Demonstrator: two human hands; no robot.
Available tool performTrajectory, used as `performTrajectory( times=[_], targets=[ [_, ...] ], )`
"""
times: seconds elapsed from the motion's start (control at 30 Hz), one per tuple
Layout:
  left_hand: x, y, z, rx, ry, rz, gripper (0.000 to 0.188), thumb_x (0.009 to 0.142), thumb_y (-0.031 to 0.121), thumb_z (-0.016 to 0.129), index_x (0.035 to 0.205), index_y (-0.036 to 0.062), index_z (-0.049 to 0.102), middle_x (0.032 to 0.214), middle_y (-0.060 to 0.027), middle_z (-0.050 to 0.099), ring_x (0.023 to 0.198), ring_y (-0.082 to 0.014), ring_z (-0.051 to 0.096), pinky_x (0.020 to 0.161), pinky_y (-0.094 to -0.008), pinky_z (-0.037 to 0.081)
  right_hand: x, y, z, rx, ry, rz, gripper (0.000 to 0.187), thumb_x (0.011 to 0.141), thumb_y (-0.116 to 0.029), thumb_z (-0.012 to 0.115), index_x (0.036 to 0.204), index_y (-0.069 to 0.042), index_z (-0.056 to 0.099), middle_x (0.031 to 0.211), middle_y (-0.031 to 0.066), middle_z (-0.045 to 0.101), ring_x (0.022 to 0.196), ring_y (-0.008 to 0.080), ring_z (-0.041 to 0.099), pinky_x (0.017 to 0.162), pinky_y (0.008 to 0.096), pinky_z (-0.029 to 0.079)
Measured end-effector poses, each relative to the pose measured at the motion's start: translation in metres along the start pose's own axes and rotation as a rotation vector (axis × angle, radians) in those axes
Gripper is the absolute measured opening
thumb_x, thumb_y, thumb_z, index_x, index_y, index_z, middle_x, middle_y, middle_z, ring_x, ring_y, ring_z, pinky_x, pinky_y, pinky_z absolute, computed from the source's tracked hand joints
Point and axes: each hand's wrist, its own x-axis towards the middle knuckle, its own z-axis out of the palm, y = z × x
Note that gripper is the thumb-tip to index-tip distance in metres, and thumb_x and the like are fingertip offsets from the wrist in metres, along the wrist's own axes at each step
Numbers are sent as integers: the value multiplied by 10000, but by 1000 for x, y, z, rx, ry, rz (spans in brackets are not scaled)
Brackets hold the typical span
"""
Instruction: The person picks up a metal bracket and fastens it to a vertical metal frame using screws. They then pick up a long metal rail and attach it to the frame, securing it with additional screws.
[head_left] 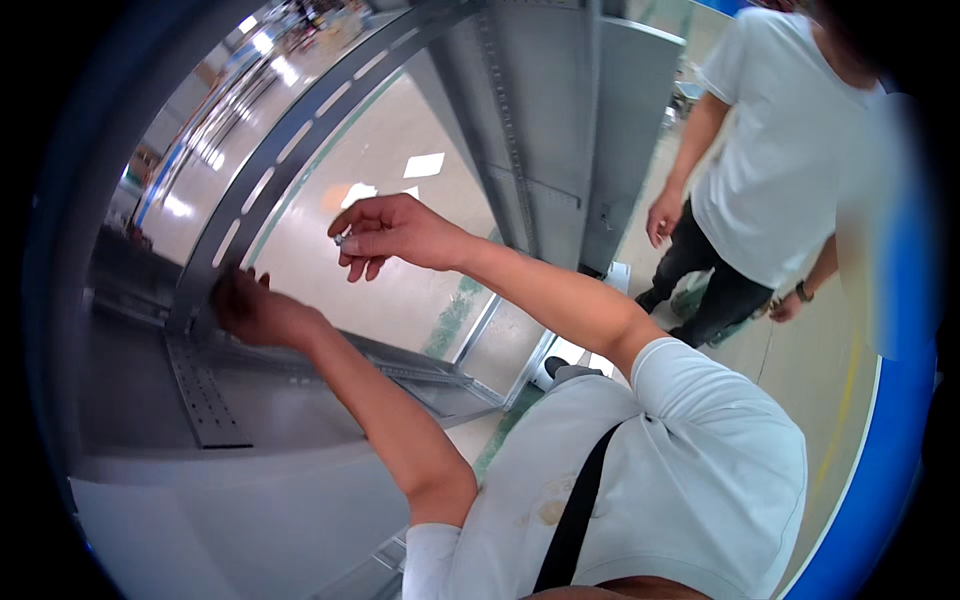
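My right hand [398, 236] is raised inside a grey metal frame, its thumb and fingers pinched on a small silvery metal piece [341, 240], too small to name for certain. Lower and to the left, my left hand [262, 308] reaches to the slotted metal rail [265, 185] near its lower end. Shadow and blur cover its fingers, so I cannot make out what they hold or touch. Below that hand a perforated metal plate [205, 395] slants down from the rail's end.
Tall grey metal panels [545, 120] with perforated uprights stand at the far side. A metal crossbar [400, 372] runs below my arms. At the right stands another person [770, 160] in a white shirt, hands lowered. A blue surface [900, 430] curves along the right rim.
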Motion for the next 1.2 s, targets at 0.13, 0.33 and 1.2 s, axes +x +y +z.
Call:
performTrajectory(
  times=[0.13,0.33,1.2],
  targets=[
    [-9,-19,-3,48,-3,89,172,921,123,612,994,-32,622,981,-135,621,828,-197,622,678,-310,566,24,17,-10,111,-90,-2,232,934,-177,656,1081,-16,577,888,121,698,776,203,711,658,289,568],
    [-24,9,3,87,-117,20,226,898,174,594,963,-27,678,1087,-116,571,973,-209,587,866,-360,519,68,56,-14,410,-62,114,219,980,-234,617,1019,-19,614,820,91,679,628,142,647,545,246,496],
    [-2,3,-23,154,-592,-295,346,934,173,649,1197,-48,607,1188,-109,627,1005,-163,599,889,-306,491,70,49,1,417,-74,165,260,989,-264,579,1058,-16,541,823,124,670,654,173,659,589,281,542]
  ],
)
